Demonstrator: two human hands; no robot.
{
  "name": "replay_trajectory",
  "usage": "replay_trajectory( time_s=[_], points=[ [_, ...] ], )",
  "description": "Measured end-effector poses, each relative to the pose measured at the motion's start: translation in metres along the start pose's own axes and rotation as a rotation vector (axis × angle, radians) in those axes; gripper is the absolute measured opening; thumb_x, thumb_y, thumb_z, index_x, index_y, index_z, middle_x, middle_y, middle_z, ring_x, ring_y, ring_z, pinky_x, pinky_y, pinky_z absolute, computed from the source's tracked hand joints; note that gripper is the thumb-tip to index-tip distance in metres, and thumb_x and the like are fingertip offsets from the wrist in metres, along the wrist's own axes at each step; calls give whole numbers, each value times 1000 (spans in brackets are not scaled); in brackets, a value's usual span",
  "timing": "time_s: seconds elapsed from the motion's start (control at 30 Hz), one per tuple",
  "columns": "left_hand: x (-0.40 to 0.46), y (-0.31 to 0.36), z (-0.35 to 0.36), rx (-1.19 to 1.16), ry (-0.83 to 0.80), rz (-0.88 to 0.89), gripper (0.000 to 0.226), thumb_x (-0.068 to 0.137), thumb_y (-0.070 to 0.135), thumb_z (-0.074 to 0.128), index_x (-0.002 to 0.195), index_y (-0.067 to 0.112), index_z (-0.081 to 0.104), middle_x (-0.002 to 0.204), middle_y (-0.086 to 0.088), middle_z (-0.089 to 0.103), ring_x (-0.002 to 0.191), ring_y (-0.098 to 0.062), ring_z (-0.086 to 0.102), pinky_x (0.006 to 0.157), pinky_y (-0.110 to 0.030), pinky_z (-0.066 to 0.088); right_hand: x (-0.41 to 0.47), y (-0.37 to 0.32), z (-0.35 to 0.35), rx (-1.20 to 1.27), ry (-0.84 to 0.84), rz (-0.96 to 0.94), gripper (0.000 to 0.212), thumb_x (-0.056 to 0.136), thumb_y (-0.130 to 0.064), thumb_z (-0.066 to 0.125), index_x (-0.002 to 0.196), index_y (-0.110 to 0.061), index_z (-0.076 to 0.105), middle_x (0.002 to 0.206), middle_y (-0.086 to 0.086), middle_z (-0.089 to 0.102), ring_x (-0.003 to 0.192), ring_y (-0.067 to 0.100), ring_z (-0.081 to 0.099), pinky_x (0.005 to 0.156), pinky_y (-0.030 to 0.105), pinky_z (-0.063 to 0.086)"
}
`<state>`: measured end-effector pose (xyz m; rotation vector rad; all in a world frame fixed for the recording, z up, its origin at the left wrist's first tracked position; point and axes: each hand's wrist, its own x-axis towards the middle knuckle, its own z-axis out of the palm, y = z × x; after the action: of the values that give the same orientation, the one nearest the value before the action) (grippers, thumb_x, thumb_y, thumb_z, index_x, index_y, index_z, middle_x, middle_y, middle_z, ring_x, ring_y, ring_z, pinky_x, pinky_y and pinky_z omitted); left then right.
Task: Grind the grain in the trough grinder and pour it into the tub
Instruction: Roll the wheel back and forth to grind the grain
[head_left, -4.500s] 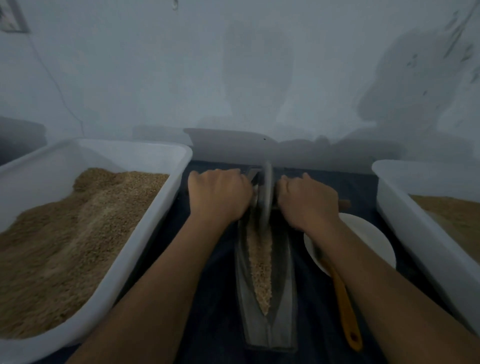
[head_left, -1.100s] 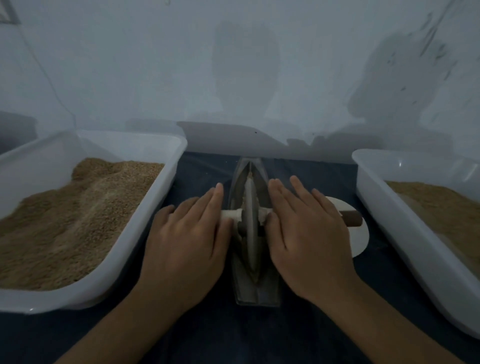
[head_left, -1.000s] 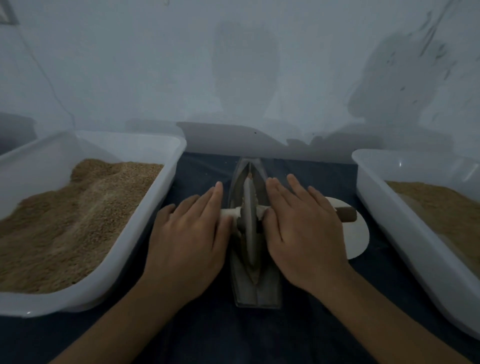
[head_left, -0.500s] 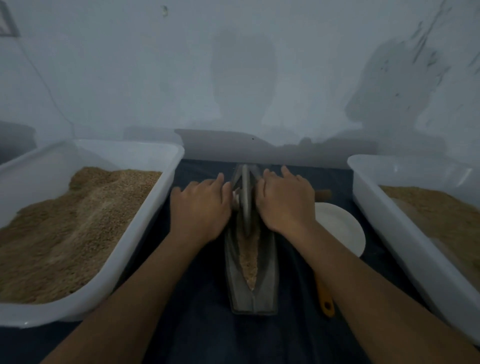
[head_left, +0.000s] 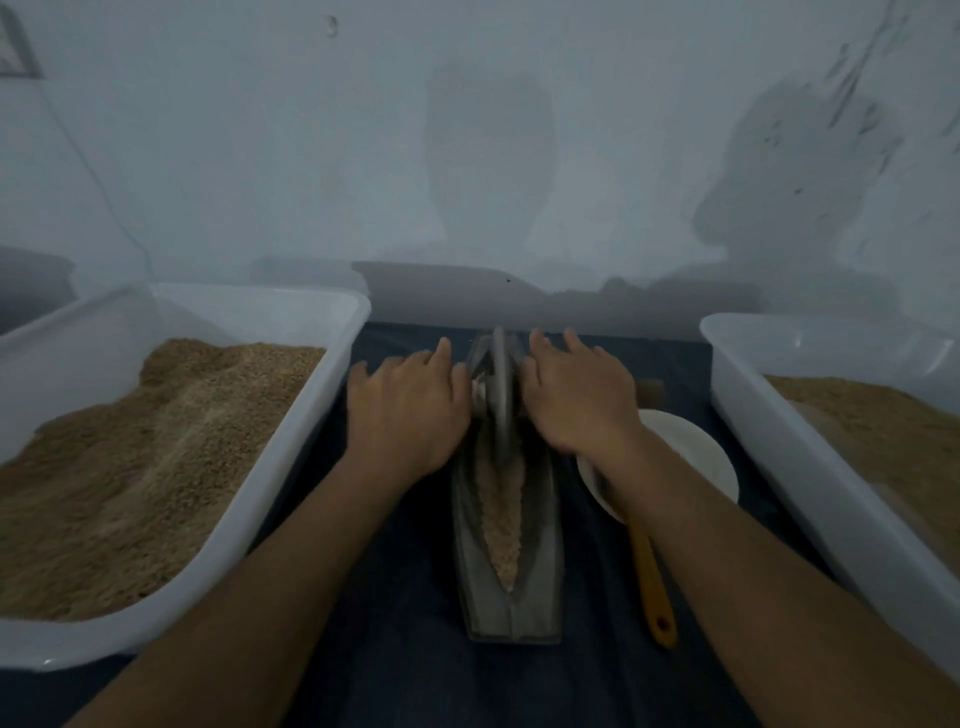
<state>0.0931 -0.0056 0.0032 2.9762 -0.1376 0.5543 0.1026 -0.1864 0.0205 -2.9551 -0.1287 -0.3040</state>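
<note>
A grey boat-shaped trough grinder lies lengthwise on the dark cloth in front of me, with a strip of tan grain in its groove. The metal grinding wheel stands at the trough's far end on a wooden axle. My left hand presses flat on the axle left of the wheel, fingers stretched forward. My right hand presses on the axle right of the wheel in the same way. A white tub with finer tan meal stands at the right.
A large white tub heaped with whole grain stands at the left. A white bowl sits right of the trough under my right forearm, with a yellow-handled tool beside it. A pale wall rises close behind the table.
Both hands have rolled the wheel from the near half of the trough to its far end, and the grain in the near groove has come into sight. My arms are stretched out further.
</note>
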Motion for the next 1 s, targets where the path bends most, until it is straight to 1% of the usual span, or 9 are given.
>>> replay_trajectory(
  time_s=[0.13,0.27,0.37,0.47,0.6,0.7,0.83,0.93,1.0],
  points=[
    [49,3,5,24,-56,-82,43,105,33,28,127,28,65,111,-3,73,98,-32,65,91,-48,38,46,-2,-6,-39,-70,80,67,105,-48,20,158,-10,31,162,13,35,152,33,26,122,50,24],
    [30,-2,8,38,-16,-16,39,107,29,24,81,21,53,88,-1,68,77,-26,61,78,-42,38,33,-8,-4,-63,-11,66,68,104,-47,20,157,-7,31,161,18,36,152,32,26,122,49,25],
    [-6,-9,4,-22,30,23,47,106,37,18,113,24,62,109,0,71,89,-28,68,73,-40,44,-5,-12,-2,-83,66,-16,65,105,-43,15,159,-8,27,163,9,34,155,25,19,123,47,22],
    [-47,-11,-9,-111,83,74,58,107,44,18,147,17,51,129,2,68,111,-20,66,90,-44,50,-57,-8,-2,-51,125,-97,67,105,-46,8,160,-16,29,164,0,34,155,19,21,124,42,25],
    [-81,-12,-23,-117,42,106,65,106,49,15,156,16,40,152,0,53,138,-18,51,108,-51,43,-98,-7,-7,3,229,-147,65,106,-47,9,153,-19,45,156,-3,47,150,18,33,119,43,35],
    [-78,-14,-22,-113,32,96,65,106,48,15,154,14,43,148,-2,57,133,-20,56,105,-51,46,-87,-12,-6,-29,237,-154,66,105,-45,10,151,-17,48,154,0,49,150,21,34,119,45,35],
    [-27,-3,-10,28,41,20,57,105,42,15,128,20,62,114,0,72,98,-26,66,89,-45,47,-29,-6,2,-28,80,-37,66,105,-43,7,155,-16,41,158,1,44,154,22,24,122,44,24],
    [18,9,-2,146,67,-7,42,102,32,20,77,23,53,76,2,61,65,-23,43,72,-38,35,18,-1,3,-9,-37,93,58,107,-37,13,149,-16,48,156,4,47,155,27,20,122,48,23],
    [37,11,1,138,86,-30,44,102,29,22,66,22,46,67,3,55,58,-20,34,69,-37,30,32,0,3,-17,-82,119,54,107,-33,15,137,-17,57,154,4,50,154,31,22,122,53,23]
  ],
)
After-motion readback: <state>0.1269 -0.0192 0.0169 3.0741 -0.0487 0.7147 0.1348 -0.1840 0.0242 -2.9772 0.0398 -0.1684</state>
